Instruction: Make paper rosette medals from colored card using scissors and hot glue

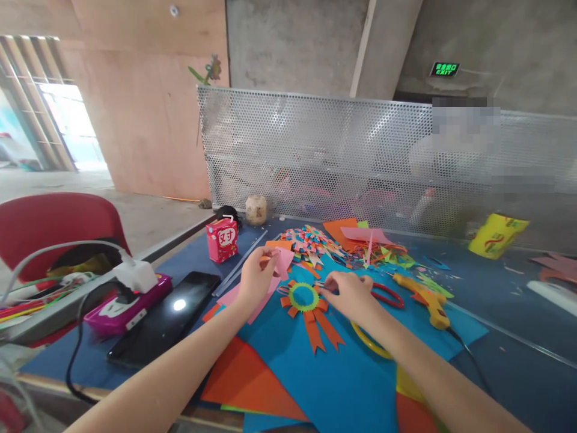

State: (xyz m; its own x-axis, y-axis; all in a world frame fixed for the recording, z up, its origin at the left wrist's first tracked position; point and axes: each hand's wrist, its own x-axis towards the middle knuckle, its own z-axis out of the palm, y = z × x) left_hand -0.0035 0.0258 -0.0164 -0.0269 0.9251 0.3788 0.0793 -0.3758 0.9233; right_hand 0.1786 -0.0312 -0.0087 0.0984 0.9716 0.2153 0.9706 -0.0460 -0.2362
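My left hand (258,275) pinches a piece of pink paper (283,263) between thumb and fingers, above the left side of the blue sheet. My right hand (350,292) is closed, its fingertips just right of the paper rosette; what they hold, if anything, I cannot make out. The rosette (294,296) has a lime zigzag ring, orange and pink loops and two notched orange tails (318,334). It lies on the blue paper (311,373). Beside my right hand shows a red scissors handle (393,296). A yellow curved handle (367,341) is partly hidden under my right forearm.
A yellow glue gun (426,296) lies at right, its cord trailing forward. Finished rosettes (311,239) and paper scraps (383,252) are piled behind. At left are a phone (166,319), a magenta power strip (124,313) and a red drink carton (222,240). A perforated metal screen (315,156) stands behind.
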